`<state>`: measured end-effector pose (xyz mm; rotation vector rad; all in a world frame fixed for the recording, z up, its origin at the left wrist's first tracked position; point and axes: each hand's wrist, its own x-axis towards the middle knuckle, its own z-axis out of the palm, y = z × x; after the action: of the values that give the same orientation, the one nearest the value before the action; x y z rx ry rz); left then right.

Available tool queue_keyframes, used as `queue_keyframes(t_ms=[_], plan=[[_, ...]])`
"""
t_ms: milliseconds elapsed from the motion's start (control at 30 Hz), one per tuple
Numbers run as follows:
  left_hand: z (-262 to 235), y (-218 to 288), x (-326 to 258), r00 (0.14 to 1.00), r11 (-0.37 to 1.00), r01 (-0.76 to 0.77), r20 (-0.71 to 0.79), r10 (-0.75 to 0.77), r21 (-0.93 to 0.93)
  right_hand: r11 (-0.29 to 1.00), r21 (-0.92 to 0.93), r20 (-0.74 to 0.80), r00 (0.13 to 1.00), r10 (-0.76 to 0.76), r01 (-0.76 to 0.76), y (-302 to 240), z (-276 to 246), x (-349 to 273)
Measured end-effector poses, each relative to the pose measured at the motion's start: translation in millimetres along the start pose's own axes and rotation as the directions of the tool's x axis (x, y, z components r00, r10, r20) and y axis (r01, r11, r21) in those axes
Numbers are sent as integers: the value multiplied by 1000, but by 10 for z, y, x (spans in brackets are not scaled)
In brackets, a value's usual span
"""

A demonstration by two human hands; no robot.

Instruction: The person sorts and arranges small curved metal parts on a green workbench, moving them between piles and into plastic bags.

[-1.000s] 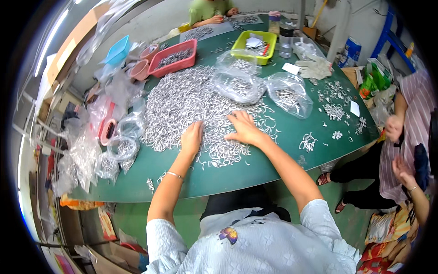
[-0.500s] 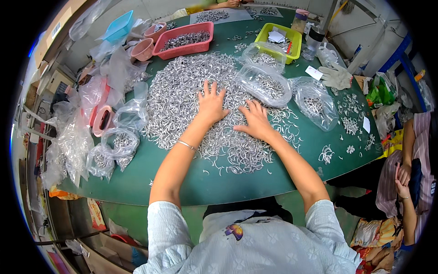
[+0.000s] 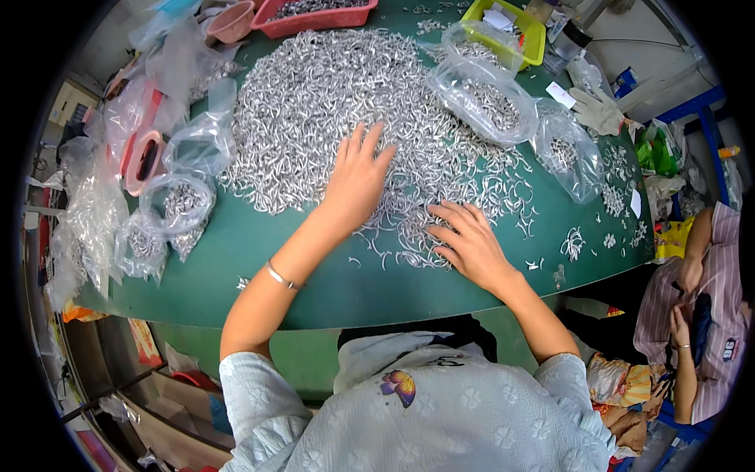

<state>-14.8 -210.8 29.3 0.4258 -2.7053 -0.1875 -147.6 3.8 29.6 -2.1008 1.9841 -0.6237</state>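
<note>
A broad heap of small curved silvery metal pieces covers the middle of the green table. My left hand lies over the heap's near part, palm down, its fingers stretched forward and apart. Lower and to the right, my right hand rests at the heap's near edge with fingers spread over loose pieces. Neither hand visibly grips anything; what lies under the palms is hidden. Close to the heap's right side is a clear plastic bag of similar pieces, with another open bag beside it.
Clear bags of pieces and crumpled plastic crowd the left side. A red tray and a yellow-green basket stand at the back. A white glove lies at right. Another person sits beyond the table's right edge.
The view has shifted, so the far table end has left the picture. My right hand has drawn back toward me, to the heap's near edge. The left stays over the heap.
</note>
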Motion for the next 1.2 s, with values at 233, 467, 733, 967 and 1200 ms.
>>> queue_keyframes(t_ms=[233, 467, 733, 967, 1200], plan=[[-173, 760, -741, 988, 956, 25, 153, 21, -291, 986, 155, -153, 985, 84, -60, -231, 20, -227], [-41, 846, -1044, 988, 940, 128, 124, -93, -316, 992, -77, -257, 963, 76, -99, 124, 7, -317], [-226, 1074, -898, 991, 960, 120, -22, -129, -252, 952, 56, -401, 866, 298, -301, 26, -36, -160], [-34, 1011, -949, 990, 961, 94, 123, -63, -259, 999, -4, -179, 983, 31, -33, 65, 60, -283], [-49, 951, -914, 895, 497, 351, 129, -427, -794, 920, 238, -452, 802, 390, -313, 374, 2, -396]])
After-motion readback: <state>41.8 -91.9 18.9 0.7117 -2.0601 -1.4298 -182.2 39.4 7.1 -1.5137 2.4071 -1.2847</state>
